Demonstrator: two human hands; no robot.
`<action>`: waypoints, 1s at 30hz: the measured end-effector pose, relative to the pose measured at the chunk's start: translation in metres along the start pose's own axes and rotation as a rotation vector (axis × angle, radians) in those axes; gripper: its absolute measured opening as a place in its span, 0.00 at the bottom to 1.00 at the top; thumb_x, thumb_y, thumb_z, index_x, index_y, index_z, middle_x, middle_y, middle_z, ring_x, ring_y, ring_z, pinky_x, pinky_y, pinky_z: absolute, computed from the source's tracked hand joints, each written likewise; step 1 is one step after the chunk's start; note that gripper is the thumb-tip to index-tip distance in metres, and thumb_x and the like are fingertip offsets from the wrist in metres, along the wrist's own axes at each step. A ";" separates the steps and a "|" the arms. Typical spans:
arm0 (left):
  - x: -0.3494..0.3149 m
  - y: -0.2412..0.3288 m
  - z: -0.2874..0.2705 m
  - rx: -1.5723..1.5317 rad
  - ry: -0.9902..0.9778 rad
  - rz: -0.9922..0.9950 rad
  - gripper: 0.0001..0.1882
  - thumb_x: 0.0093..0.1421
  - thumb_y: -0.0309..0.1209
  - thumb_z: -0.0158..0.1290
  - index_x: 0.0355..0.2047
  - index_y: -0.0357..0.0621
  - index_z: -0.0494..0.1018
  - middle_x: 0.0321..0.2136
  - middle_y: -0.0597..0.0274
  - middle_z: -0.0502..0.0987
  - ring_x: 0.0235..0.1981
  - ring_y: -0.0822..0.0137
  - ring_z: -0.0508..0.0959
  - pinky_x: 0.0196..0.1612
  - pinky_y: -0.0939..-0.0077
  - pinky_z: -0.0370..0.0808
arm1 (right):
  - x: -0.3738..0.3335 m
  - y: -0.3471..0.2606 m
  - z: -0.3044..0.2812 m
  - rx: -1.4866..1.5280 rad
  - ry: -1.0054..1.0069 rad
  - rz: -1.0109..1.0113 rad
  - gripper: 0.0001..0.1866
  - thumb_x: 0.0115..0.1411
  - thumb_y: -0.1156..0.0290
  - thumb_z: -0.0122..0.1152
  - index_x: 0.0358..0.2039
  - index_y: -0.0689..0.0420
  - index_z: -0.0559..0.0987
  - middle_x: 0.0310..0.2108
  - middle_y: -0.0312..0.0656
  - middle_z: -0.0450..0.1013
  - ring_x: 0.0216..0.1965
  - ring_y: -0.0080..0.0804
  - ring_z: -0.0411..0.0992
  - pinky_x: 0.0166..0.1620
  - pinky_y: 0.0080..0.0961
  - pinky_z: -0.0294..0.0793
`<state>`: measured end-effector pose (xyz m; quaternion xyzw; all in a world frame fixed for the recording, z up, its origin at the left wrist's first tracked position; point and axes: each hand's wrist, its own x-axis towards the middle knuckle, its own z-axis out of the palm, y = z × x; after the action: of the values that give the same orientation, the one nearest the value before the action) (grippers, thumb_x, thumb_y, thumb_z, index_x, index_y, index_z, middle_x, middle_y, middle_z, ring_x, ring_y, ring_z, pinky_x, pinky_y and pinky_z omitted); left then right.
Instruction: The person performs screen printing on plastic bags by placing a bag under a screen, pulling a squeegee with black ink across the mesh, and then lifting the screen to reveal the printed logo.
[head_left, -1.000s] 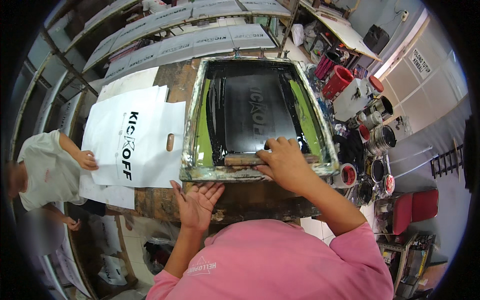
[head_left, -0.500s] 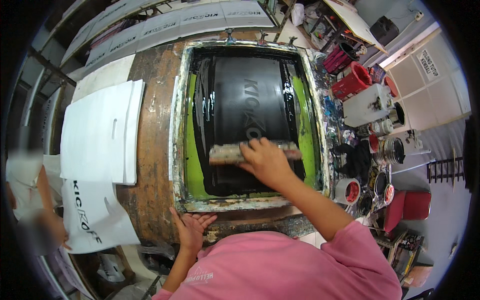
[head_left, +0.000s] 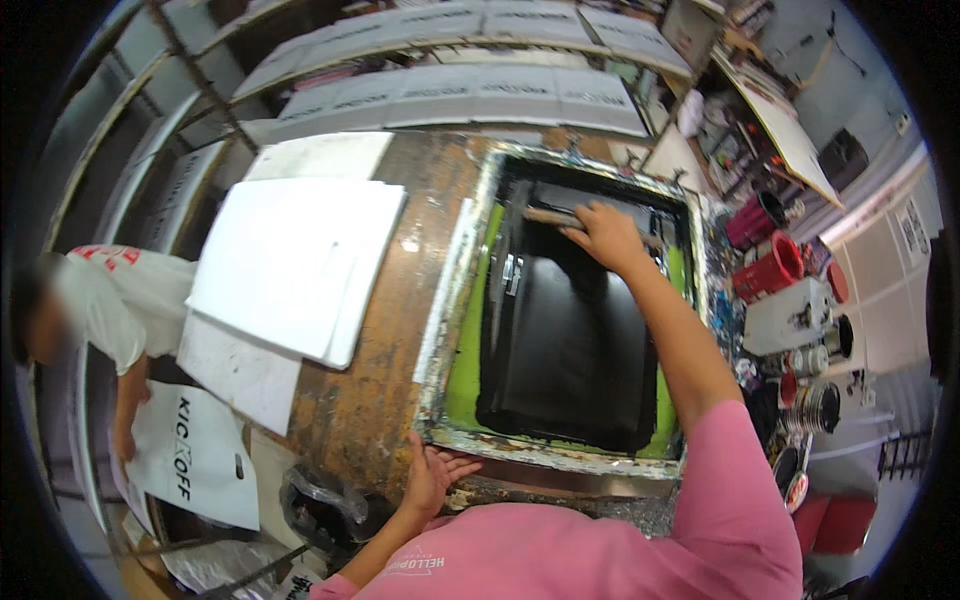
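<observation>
A screen-printing frame, paint-stained, lies on the wooden table before me. Its mesh has a green border, and glossy black ink covers the middle. My right hand is closed around a wooden squeegee near the frame's far end; part of the squeegee is hidden behind the hand. At the near left corner my left hand is palm up, fingers stretched out against the frame's underside edge. What lies under the mesh is hidden.
White flat bags are stacked left of the frame on the wooden table. At far left a co-worker holds a printed white bag. Paint cans and tubs crowd the right side. Racks with printed bags stand behind.
My right hand has pushed the squeegee from the frame's middle to its far end, and ink now covers the lettering. The co-worker has drawn the printed bag off the stack. The view has shifted left.
</observation>
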<state>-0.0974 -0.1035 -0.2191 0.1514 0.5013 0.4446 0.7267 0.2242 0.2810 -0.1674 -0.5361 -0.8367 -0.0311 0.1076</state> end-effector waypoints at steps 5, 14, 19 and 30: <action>0.001 -0.001 0.002 -0.061 -0.029 0.038 0.60 0.67 0.79 0.27 0.70 0.29 0.59 0.61 0.33 0.74 0.62 0.43 0.79 0.67 0.49 0.76 | -0.095 -0.064 -0.069 0.236 -0.265 -0.040 0.27 0.70 0.44 0.59 0.38 0.59 0.85 0.35 0.60 0.81 0.40 0.64 0.79 0.45 0.55 0.76; -0.013 0.019 0.011 -0.029 -0.250 0.197 0.55 0.71 0.75 0.26 0.69 0.32 0.64 0.58 0.35 0.78 0.63 0.44 0.78 0.70 0.47 0.71 | -0.259 -0.187 -0.150 0.211 -0.186 0.095 0.23 0.64 0.56 0.70 0.55 0.55 0.81 0.44 0.50 0.76 0.46 0.54 0.77 0.48 0.50 0.78; -0.035 0.081 0.043 -0.124 -0.711 0.561 0.54 0.69 0.75 0.32 0.72 0.37 0.61 0.67 0.39 0.71 0.70 0.41 0.70 0.74 0.43 0.63 | -0.240 -0.199 -0.219 -0.072 0.279 0.020 0.26 0.62 0.60 0.68 0.57 0.58 0.78 0.41 0.47 0.74 0.48 0.50 0.73 0.60 0.54 0.67; 0.039 0.062 0.058 1.767 0.346 0.715 0.53 0.68 0.73 0.40 0.80 0.46 0.52 0.79 0.30 0.41 0.81 0.36 0.37 0.72 0.18 0.27 | -0.128 -0.160 -0.307 -0.138 0.566 -0.008 0.17 0.66 0.56 0.60 0.41 0.59 0.80 0.33 0.46 0.77 0.39 0.47 0.75 0.48 0.46 0.66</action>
<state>-0.0736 -0.0248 -0.1747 0.7190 0.6791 0.1185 0.0888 0.1759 0.0477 0.1144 -0.5088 -0.7714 -0.2369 0.3000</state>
